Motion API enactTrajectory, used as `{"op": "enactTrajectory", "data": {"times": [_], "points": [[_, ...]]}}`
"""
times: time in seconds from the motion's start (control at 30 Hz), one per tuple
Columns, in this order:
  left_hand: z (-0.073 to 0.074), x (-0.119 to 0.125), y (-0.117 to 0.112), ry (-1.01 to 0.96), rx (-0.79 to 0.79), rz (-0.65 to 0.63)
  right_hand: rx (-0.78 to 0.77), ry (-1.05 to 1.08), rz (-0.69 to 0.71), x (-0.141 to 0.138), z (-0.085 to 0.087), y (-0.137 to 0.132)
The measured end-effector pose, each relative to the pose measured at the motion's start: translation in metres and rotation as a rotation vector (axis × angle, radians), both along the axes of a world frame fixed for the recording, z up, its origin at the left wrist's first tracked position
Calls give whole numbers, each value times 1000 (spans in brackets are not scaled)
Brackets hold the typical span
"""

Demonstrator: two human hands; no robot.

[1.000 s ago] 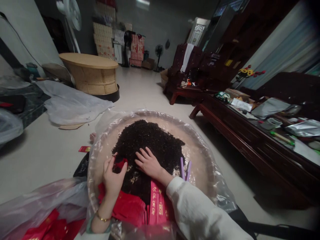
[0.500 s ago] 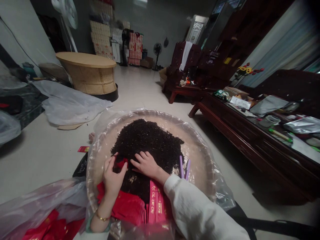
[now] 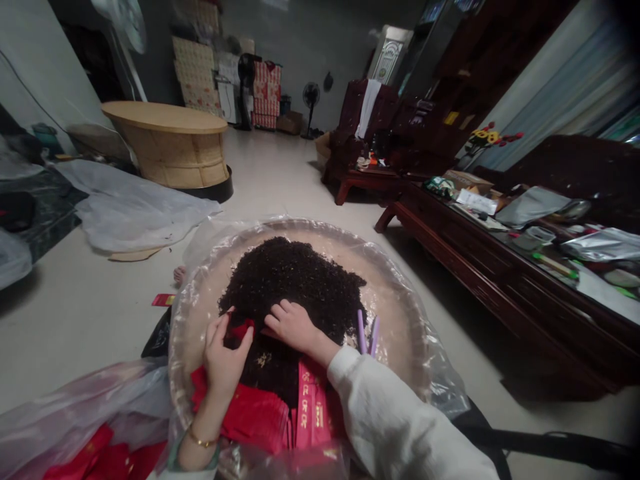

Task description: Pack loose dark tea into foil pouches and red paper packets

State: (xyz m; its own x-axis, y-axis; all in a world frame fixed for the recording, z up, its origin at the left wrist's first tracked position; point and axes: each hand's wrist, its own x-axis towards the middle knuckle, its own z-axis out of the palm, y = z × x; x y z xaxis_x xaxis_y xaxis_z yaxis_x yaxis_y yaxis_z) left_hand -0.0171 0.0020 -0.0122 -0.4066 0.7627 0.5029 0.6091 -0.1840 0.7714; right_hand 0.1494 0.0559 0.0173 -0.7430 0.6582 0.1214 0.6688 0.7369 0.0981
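Dark loose tea leaves point(image 3: 290, 273) are heaped on a wide round tray point(image 3: 400, 293) covered in clear plastic. My left hand point(image 3: 225, 347) grips a small red packet point(image 3: 243, 329) by its edges, at the near left of the heap. Just right of it, my right hand point(image 3: 290, 327) has its fingers bent together into the leaves, and the fingertips are partly hidden. Below the hands lie a stack of red packets point(image 3: 255, 417) and a pink-red strip with gold lettering point(image 3: 306, 407). Two purple sticks point(image 3: 361, 332) rest at the right of the heap.
Clear plastic bags point(image 3: 100, 393) with red packets inside lie at the lower left. A round woven basket with a flat lid point(image 3: 170, 143) stands beyond. Along the right runs a dark wooden table point(image 3: 480, 267) loaded with clutter. A red packet point(image 3: 163, 300) lies on the floor.
My right hand's fingers have drawn together and curled into the leaves from a more spread pose. My left hand keeps its hold on the red packet. The view has shifted slightly.
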Motion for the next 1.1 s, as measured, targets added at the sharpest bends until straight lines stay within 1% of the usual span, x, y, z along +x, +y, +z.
{"op": "enactTrajectory", "data": {"times": [0.1, 0.17, 0.23, 0.3, 0.43, 0.53, 0.63, 0.73, 0.83, 0.9, 1.03, 1.1], "points": [[1, 2, 0, -2, -2, -10, 38, 123, -121, 10, 11, 9], [1, 3, 0, 0, -12, -43, 38, 208, -201, 19, 17, 17], [1, 4, 0, 2, -26, -92, -17, 280, -243, 29, 21, 24], [0, 6, -1, 1, -48, -139, -88, 366, -253, 40, 25, 29], [-3, 8, -2, 19, -58, -203, -177, 545, -291, 70, 32, 27], [-6, 8, -2, 42, -40, -230, -300, 513, -341, 93, 34, 20], [-7, 8, -1, 41, -40, -228, -435, 429, -396, 104, 32, 14], [-7, 7, -1, 39, -57, -223, -492, 409, -461, 96, 27, 12], [-6, 7, -2, 51, -51, -225, -466, 402, -487, 76, 27, 13], [-6, 8, -2, 61, -38, -224, -414, 352, -463, 61, 31, 15], [-7, 8, -2, 72, -18, -228, -241, 125, -413, 39, 38, 18], [-7, 8, -3, 77, -20, -230, -188, 38, -358, 32, 40, 18]]}}
